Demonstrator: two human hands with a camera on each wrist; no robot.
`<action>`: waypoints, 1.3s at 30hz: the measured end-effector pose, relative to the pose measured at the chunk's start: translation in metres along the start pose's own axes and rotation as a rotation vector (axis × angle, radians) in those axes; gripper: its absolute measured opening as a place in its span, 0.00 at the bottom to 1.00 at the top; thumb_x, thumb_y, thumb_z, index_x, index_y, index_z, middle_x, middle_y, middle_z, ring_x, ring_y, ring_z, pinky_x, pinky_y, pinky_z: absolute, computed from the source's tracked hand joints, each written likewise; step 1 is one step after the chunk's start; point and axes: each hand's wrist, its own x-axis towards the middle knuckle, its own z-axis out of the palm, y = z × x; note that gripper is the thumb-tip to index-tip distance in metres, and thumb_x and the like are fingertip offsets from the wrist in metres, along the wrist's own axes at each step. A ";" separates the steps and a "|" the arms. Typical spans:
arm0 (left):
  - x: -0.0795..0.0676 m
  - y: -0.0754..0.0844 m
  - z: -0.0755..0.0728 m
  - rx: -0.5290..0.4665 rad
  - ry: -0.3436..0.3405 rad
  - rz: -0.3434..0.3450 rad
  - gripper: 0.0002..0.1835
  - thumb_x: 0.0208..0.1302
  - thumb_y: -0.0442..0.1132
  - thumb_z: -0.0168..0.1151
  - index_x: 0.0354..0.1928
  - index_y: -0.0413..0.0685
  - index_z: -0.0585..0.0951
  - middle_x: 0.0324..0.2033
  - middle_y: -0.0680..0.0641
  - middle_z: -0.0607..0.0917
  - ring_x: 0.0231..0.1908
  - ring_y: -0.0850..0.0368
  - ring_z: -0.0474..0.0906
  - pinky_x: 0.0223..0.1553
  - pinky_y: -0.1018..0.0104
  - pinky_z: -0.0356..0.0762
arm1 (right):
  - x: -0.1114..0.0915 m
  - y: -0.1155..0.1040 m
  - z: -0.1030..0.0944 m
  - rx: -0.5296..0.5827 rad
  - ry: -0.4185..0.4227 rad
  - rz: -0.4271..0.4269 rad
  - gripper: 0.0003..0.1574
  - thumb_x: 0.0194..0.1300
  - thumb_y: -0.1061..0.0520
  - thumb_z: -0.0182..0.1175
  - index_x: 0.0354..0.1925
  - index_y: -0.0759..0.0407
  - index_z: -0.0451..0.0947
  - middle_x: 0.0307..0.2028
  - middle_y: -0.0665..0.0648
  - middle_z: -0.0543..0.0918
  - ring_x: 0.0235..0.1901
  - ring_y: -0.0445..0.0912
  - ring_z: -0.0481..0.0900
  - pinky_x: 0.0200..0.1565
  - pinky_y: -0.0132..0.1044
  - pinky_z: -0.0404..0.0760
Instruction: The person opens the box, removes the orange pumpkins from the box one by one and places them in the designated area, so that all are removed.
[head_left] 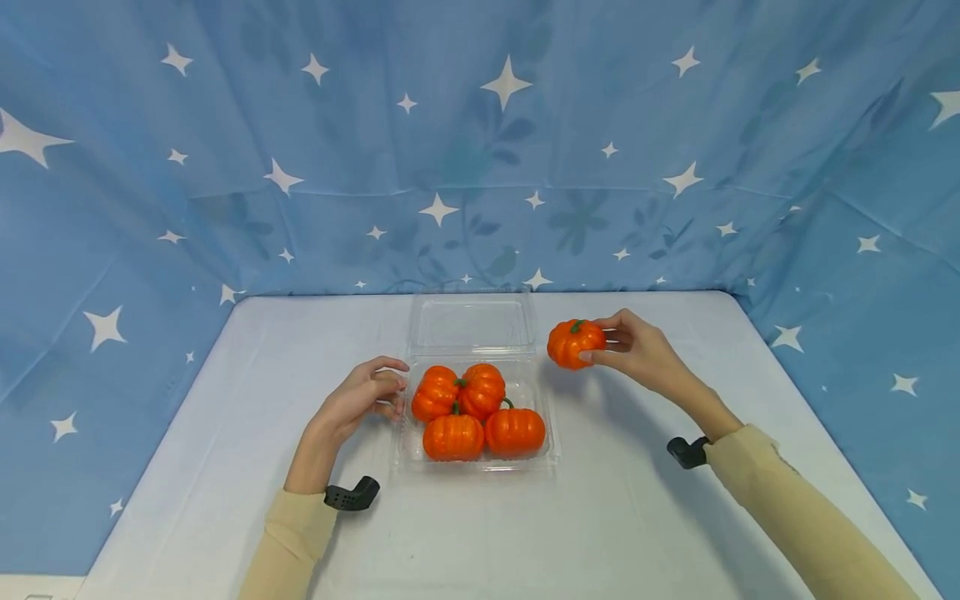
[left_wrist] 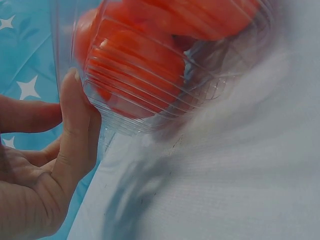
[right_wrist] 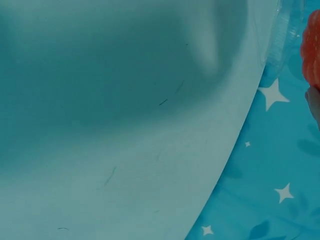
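Observation:
A clear plastic clamshell container (head_left: 480, 465) lies with its lid (head_left: 472, 325) folded back. Several small orange toy pumpkins (head_left: 453, 437) with green stems sit together in its base. At its left side, my left hand (head_left: 366, 392) pinches the rim between thumb and fingers; the left wrist view shows the thumb (left_wrist: 77, 125) against the ribbed wall. My right hand (head_left: 633, 350) grips another toy pumpkin (head_left: 576, 343) from its right side, held above the table to the right of the lid. Only a sliver of that pumpkin appears at the right edge of the right wrist view.
A white-covered table (head_left: 615, 517) lies under everything. Blue curtain (head_left: 465, 150) with white stars hangs behind and at both sides. Black bands with cameras are on both wrists, and the sleeves are beige.

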 end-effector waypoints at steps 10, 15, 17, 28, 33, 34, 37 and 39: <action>-0.001 0.001 -0.003 -0.006 0.003 0.002 0.24 0.73 0.30 0.48 0.68 0.27 0.63 0.33 0.45 0.81 0.26 0.57 0.79 0.30 0.65 0.85 | 0.019 0.018 0.008 -0.003 0.033 0.086 0.33 0.67 0.50 0.70 0.58 0.67 0.67 0.65 0.68 0.74 0.65 0.64 0.76 0.58 0.54 0.82; 0.000 0.001 -0.002 -0.007 0.005 -0.005 0.24 0.74 0.30 0.48 0.68 0.27 0.63 0.34 0.44 0.81 0.26 0.57 0.79 0.30 0.65 0.85 | 0.027 0.025 0.014 -0.020 0.031 0.132 0.35 0.66 0.50 0.70 0.58 0.68 0.66 0.65 0.69 0.75 0.66 0.64 0.76 0.60 0.56 0.81; 0.000 0.000 -0.001 -0.006 0.003 -0.009 0.24 0.74 0.30 0.48 0.68 0.27 0.64 0.34 0.44 0.81 0.26 0.56 0.79 0.30 0.65 0.85 | 0.029 0.028 0.016 -0.038 0.036 0.149 0.35 0.66 0.50 0.70 0.59 0.68 0.66 0.65 0.70 0.74 0.66 0.65 0.75 0.61 0.57 0.80; 0.001 0.001 0.001 0.008 -0.001 -0.009 0.23 0.73 0.30 0.48 0.67 0.28 0.64 0.31 0.45 0.80 0.26 0.56 0.78 0.29 0.65 0.85 | 0.034 0.039 0.025 -0.046 0.061 0.201 0.39 0.65 0.49 0.71 0.61 0.70 0.64 0.65 0.73 0.72 0.67 0.67 0.73 0.64 0.58 0.77; 0.002 0.002 0.002 0.008 -0.001 -0.010 0.23 0.73 0.30 0.48 0.67 0.28 0.65 0.29 0.46 0.80 0.25 0.56 0.78 0.29 0.65 0.84 | 0.034 0.042 0.027 -0.014 0.072 0.197 0.41 0.65 0.51 0.71 0.63 0.71 0.63 0.66 0.74 0.71 0.68 0.67 0.72 0.64 0.58 0.76; 0.002 0.001 0.002 0.007 0.002 -0.011 0.23 0.73 0.30 0.48 0.67 0.28 0.65 0.29 0.47 0.80 0.25 0.56 0.78 0.29 0.65 0.84 | 0.034 0.043 0.028 -0.007 0.070 0.197 0.41 0.65 0.51 0.71 0.64 0.71 0.62 0.67 0.74 0.70 0.68 0.67 0.71 0.65 0.58 0.76; 0.001 0.000 0.001 0.004 0.005 -0.014 0.23 0.73 0.30 0.48 0.67 0.29 0.65 0.27 0.47 0.80 0.24 0.56 0.78 0.30 0.65 0.84 | 0.035 0.043 0.029 0.011 0.049 0.184 0.47 0.65 0.54 0.71 0.70 0.71 0.59 0.70 0.74 0.68 0.70 0.67 0.69 0.67 0.58 0.74; 0.001 0.000 0.001 0.004 0.008 -0.015 0.23 0.73 0.30 0.48 0.67 0.29 0.65 0.27 0.47 0.80 0.24 0.56 0.78 0.29 0.64 0.84 | 0.036 0.044 0.031 0.003 0.023 0.174 0.51 0.64 0.54 0.72 0.74 0.70 0.56 0.72 0.74 0.66 0.71 0.67 0.68 0.68 0.58 0.72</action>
